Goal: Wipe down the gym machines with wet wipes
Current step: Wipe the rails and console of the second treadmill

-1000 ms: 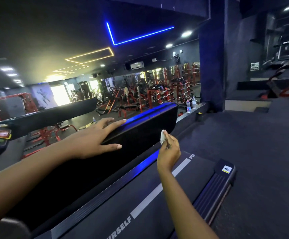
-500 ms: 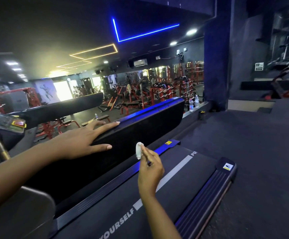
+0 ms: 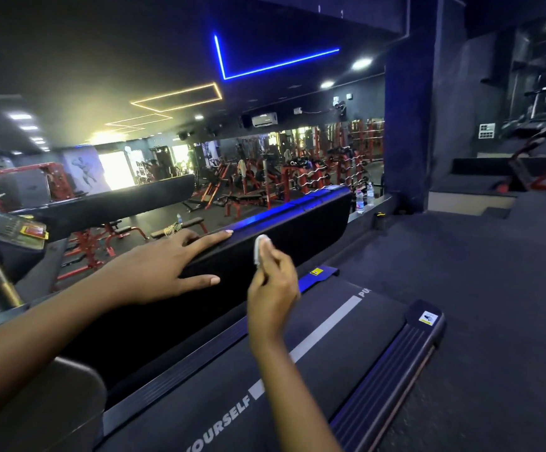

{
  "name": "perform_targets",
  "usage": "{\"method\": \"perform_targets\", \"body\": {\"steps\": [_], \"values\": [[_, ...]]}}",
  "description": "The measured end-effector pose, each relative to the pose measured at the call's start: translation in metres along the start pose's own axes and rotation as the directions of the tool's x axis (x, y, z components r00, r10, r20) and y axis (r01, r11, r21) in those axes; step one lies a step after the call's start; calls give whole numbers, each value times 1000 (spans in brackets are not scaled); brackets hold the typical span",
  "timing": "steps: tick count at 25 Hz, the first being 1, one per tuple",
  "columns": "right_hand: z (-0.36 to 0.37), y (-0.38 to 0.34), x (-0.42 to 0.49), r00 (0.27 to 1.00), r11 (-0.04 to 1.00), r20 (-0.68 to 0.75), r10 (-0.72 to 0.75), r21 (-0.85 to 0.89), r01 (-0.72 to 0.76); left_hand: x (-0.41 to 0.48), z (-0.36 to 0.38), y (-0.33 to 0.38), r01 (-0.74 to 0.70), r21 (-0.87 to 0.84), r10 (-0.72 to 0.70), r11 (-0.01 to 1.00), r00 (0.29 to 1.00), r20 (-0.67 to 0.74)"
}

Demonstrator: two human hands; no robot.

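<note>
observed: left hand [image 3: 154, 272] lies flat on the top edge of the black side panel [image 3: 301, 230] beside the treadmill belt [image 3: 330, 347], fingers straight and spread, thumb lying down the panel's near face. judged a bracing hold, steadying the person while leaning over the machine. right hand [image 3: 273, 288] is raised, forearm rising over the belt, wrist upright. it pinches a small folded wet wipe [image 3: 260, 247] between thumb and fingertips, the other fingers curled behind it. the wipe sits just below the panel's top edge, near the left index fingertip; whether it touches the panel cannot be told. folding it small likely concentrates pressure on a narrow strip. judged step: wiping the panel's upper face.
</note>
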State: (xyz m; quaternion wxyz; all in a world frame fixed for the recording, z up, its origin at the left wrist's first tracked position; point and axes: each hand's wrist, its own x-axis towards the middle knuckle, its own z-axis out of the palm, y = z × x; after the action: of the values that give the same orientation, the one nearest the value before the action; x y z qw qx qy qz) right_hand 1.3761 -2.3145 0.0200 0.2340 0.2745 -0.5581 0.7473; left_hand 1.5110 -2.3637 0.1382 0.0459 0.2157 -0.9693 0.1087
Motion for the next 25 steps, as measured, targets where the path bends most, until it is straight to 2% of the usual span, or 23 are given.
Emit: {"method": "perform_targets", "body": {"steps": [4,6,8,10,11,13,15,17,19,21,23,24,25], "values": [[-19,-18,-22,961,973,157,-229,65,221,1,0,-3,-8,-10,8,1000,1000,5],[-29,0,11,954,968,165,-249,78,239,1,-1,-2,-13,0,13,1000,1000,8],[-28,22,62,991,996,100,-85,-31,89,0,-2,0,-13,2,13,1000,1000,16],[-24,35,103,984,981,111,141,-151,-123,0,-2,1,-8,-5,9,1000,1000,18],[-20,39,110,972,965,133,192,-207,-162,1,-2,1,-6,-5,6,1000,1000,18],[-12,36,105,968,957,152,200,-241,-160,1,-1,0,1,-3,-1,1000,1000,13],[-7,21,86,981,971,148,126,-221,-91,1,1,-1,3,-4,-3,1000,1000,8],[-6,4,59,989,982,136,-49,-175,73,2,1,-1,-1,-6,1,1000,1000,7],[-5,-17,25,973,967,134,-190,-147,209,3,2,-1,-5,-3,5,1000,1000,0],[-8,-31,-1,952,960,181,-248,-86,266,2,1,-1,-7,-4,7,1000,1000,-10],[-18,-23,-1,933,966,252,-257,49,252,0,0,1,-10,15,10,1000,1000,-6],[-24,-12,9,945,978,253,-207,92,189,-1,-1,2,-9,26,9,1000,1000,-2],[-28,6,23,974,993,210,-90,89,73,-1,-1,2,-3,32,3,999,1000,-1]]}}
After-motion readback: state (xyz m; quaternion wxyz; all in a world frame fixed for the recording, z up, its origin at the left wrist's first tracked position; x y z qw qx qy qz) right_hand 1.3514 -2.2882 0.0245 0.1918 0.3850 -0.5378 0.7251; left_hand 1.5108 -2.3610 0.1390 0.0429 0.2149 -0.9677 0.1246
